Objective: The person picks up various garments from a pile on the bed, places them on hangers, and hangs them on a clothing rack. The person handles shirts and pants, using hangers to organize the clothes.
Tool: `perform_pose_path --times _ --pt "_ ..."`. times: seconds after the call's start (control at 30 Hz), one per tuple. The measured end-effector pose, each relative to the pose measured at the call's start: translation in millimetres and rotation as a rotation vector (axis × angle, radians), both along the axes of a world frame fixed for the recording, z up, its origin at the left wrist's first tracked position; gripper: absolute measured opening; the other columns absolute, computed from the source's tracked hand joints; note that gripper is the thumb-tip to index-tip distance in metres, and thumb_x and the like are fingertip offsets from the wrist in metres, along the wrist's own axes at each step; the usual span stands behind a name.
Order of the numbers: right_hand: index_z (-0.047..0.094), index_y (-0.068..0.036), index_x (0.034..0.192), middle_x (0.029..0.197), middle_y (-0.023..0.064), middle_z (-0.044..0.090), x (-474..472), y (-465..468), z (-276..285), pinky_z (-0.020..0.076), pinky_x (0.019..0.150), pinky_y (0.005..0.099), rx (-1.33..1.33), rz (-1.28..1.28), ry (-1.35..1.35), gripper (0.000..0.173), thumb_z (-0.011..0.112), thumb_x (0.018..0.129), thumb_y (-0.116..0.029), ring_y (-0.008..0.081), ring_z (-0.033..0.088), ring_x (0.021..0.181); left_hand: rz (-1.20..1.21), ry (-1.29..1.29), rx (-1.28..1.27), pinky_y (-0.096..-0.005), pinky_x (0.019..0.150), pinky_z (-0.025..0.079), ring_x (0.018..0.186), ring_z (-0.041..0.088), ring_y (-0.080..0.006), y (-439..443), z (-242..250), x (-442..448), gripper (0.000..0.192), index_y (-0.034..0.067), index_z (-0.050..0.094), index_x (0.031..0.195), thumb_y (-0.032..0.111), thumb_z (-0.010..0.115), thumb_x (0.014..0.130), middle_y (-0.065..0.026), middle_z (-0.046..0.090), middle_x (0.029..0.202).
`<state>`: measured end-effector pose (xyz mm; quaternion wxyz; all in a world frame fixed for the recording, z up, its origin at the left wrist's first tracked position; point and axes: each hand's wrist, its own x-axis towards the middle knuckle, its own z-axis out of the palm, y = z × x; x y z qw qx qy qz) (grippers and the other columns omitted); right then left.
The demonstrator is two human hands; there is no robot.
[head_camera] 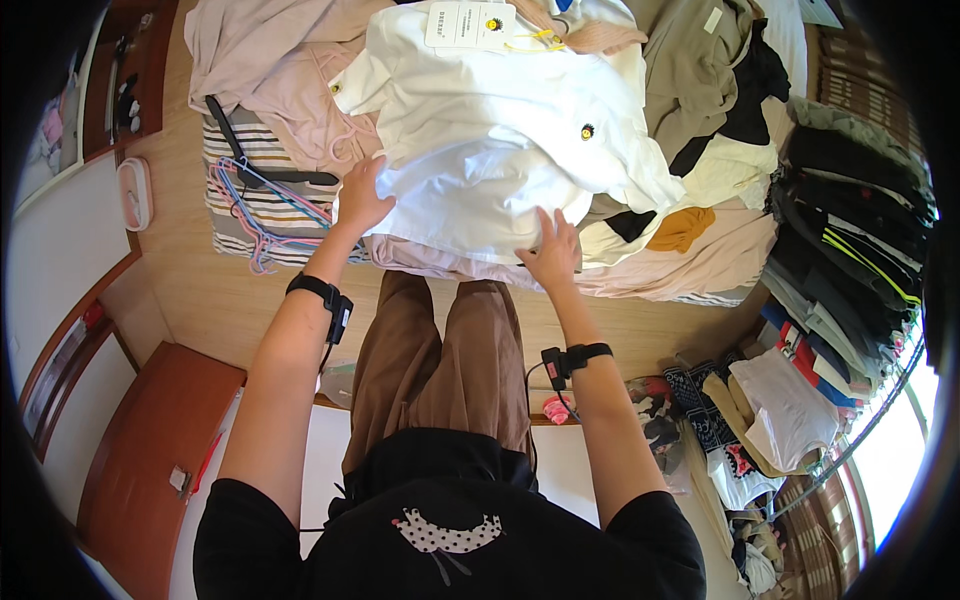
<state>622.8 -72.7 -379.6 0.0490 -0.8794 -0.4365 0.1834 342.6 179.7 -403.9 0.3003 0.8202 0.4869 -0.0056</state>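
A white shirt (480,142) lies spread over other clothes on a bed, with a small smiley emblem on it. A paper tag (470,26) bearing writing rests at its far end beside a yellow cord. My left hand (365,196) is at the shirt's left edge, thumb and fingers apart. Over the near hem, toward the right, my right hand (553,251) has its fingers spread. Whether its fingertips press on the cloth is hard to tell. Neither hand holds anything that I can see.
Pink and blue hangers (262,210) and a black hanger (251,176) lie left on the striped bedding (225,135). Beige clothes (277,82) are heaped behind them. A mustard cloth (681,229) lies right. Hanging garments (847,202) crowd the right side.
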Motion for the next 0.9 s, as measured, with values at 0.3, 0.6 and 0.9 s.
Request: perform_pose_path --times 0.3,0.6,0.9 --pt "0.074 -0.007 0.099 0.105 0.0112 0.068 36.5 6.3 -8.0 0.0460 0.093 0.0489 0.180 0.120 0.389 0.022 0.064 0.083 0.003 0.0360 0.059 0.108 -0.096 0.035 0.323 -0.0467 0.096 0.048 0.121 0.058 -0.0375 6.6 -26.9 15.2 0.059 0.017 0.063 0.131 0.013 0.081 0.075 -0.0168 0.061 0.134" --pt "0.056 -0.005 0.116 0.095 0.0251 0.068 15.0 7.0 53.9 0.0544 0.080 0.0522 -0.249 0.403 0.634 0.023 0.052 0.102 -0.023 0.0451 0.064 0.094 -0.145 -0.177 -0.384 -0.0514 0.069 0.048 0.082 0.063 -0.0454 -17.9 0.5 16.8 0.017 0.004 0.060 0.106 0.020 0.054 0.102 -0.0225 0.068 0.088" --pt "0.075 -0.008 0.109 0.111 0.0206 0.072 29.5 -80.2 -39.2 0.0524 0.094 0.0515 -0.994 0.621 0.372 0.039 0.050 0.099 -0.036 0.0396 0.067 0.108 -0.401 0.105 -0.582 -0.0498 0.075 0.052 0.086 0.068 -0.0401 -112.1 11.1 -21.5 0.037 0.007 0.072 0.087 0.044 0.069 0.087 -0.0191 0.071 0.088"
